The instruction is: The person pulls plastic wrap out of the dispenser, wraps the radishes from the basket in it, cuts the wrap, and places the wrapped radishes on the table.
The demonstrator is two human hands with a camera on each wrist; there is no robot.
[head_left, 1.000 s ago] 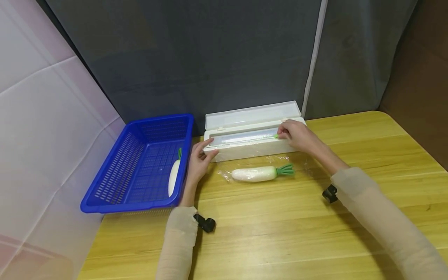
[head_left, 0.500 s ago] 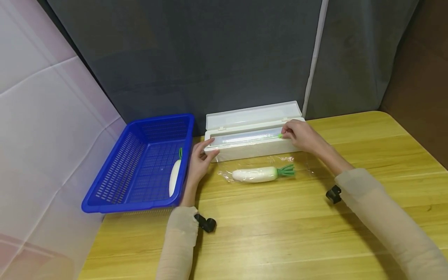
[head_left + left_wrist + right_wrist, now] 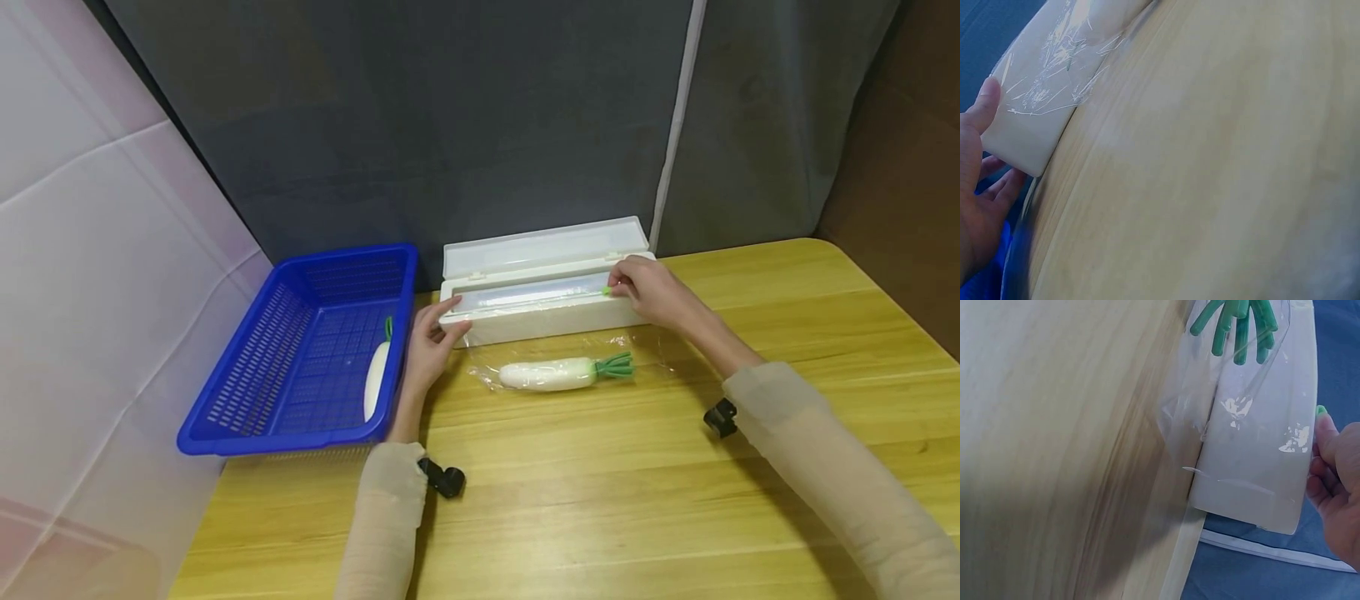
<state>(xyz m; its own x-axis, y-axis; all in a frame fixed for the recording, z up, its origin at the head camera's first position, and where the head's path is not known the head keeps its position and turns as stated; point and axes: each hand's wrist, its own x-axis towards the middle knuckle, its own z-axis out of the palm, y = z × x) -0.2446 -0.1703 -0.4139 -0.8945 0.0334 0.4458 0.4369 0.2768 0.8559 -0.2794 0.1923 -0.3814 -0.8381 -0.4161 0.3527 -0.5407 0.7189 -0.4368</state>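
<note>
The person's left hand [image 3: 427,346] grips the left end of the long white plastic box [image 3: 615,314], thumb on its front, while the right hand [image 3: 652,292] pinches a small bright-green tab [image 3: 606,291] near the other end. The box stands at the back of the pale wooden bench [image 3: 600,500], its lid [image 3: 543,246] raised. Clear crinkled plastic film [image 3: 486,377] hangs down its front and spreads around a white radish with green stalks [image 3: 547,375] lying just before it. Another radish [image 3: 377,379] lies inside the blue slotted plastic basket [image 3: 285,442], beside the left hand
</note>
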